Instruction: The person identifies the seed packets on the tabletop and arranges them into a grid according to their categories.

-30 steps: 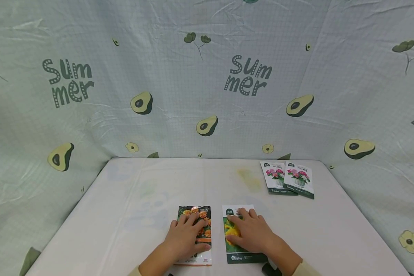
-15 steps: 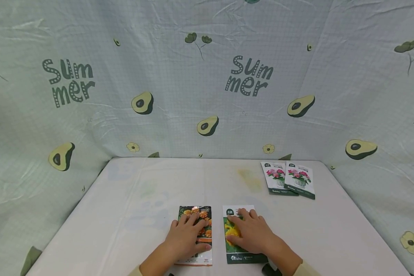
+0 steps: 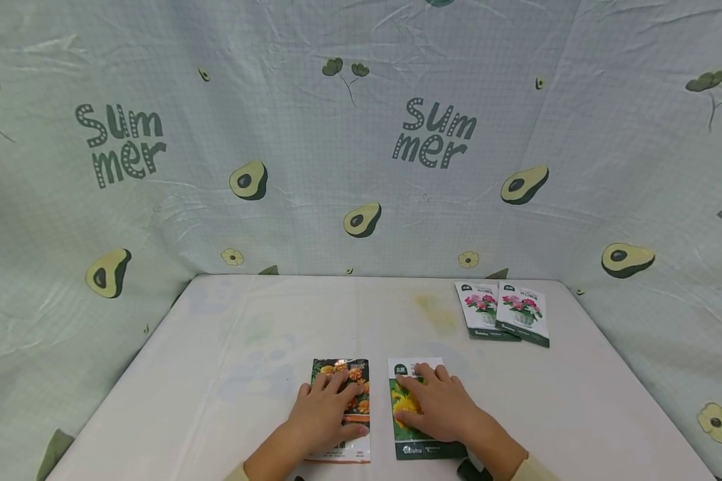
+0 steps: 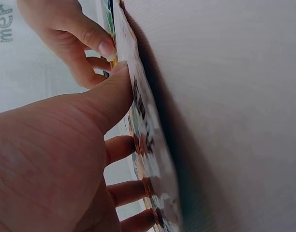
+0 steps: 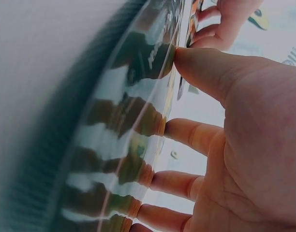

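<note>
My left hand (image 3: 320,417) rests with fingers spread on a seed packet (image 3: 357,417) printed with orange flowers. Beside it, apart by a narrow gap, lies a green and white seed packet (image 3: 402,433) showing a yellow flower, and my right hand (image 3: 442,407) presses its fingertips on that one. In the left wrist view the thumb and fingertips touch the face of the orange-flower packet (image 4: 150,140). The right wrist view shows the fingertips set along the glossy yellow-flower packet (image 5: 124,130). Each hand covers part of its packet's print.
Two white seed packets with pink flowers, a left one (image 3: 478,307) and a right one (image 3: 523,310), overlap at the back right of the white table (image 3: 228,374). A hanging cloth (image 3: 313,133) with avocado print stands behind and along the sides.
</note>
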Available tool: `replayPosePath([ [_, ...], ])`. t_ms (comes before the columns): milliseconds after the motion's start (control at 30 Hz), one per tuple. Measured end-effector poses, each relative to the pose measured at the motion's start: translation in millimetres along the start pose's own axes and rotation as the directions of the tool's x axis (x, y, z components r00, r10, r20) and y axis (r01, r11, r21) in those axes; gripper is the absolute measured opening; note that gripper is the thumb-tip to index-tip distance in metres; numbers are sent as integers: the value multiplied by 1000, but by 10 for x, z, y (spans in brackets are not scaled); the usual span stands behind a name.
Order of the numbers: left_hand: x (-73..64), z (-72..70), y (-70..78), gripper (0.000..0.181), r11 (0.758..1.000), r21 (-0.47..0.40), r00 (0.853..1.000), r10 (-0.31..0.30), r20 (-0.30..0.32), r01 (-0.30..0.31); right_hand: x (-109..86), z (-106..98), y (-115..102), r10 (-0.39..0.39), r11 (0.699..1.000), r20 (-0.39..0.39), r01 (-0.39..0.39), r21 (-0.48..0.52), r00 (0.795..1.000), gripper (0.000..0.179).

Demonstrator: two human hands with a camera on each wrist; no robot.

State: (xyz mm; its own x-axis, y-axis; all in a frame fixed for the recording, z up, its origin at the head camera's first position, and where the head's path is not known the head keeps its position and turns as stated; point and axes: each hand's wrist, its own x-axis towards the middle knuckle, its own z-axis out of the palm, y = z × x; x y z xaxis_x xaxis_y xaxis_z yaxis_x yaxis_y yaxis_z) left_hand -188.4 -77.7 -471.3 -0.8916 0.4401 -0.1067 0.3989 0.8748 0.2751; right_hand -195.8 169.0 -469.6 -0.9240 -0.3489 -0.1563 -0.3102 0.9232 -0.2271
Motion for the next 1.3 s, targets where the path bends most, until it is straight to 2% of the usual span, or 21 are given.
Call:
replayPosePath([
  [567, 4, 15, 0, 69, 1000, 12, 1000, 4, 5, -4, 8, 4, -27, 28, 1000, -9, -28, -2, 1000, 69],
  [1300, 12, 9, -3, 70, 1000, 13, 1000, 0, 19, 0, 19, -7, -18, 16, 1000, -30, -16, -12, 999, 68],
])
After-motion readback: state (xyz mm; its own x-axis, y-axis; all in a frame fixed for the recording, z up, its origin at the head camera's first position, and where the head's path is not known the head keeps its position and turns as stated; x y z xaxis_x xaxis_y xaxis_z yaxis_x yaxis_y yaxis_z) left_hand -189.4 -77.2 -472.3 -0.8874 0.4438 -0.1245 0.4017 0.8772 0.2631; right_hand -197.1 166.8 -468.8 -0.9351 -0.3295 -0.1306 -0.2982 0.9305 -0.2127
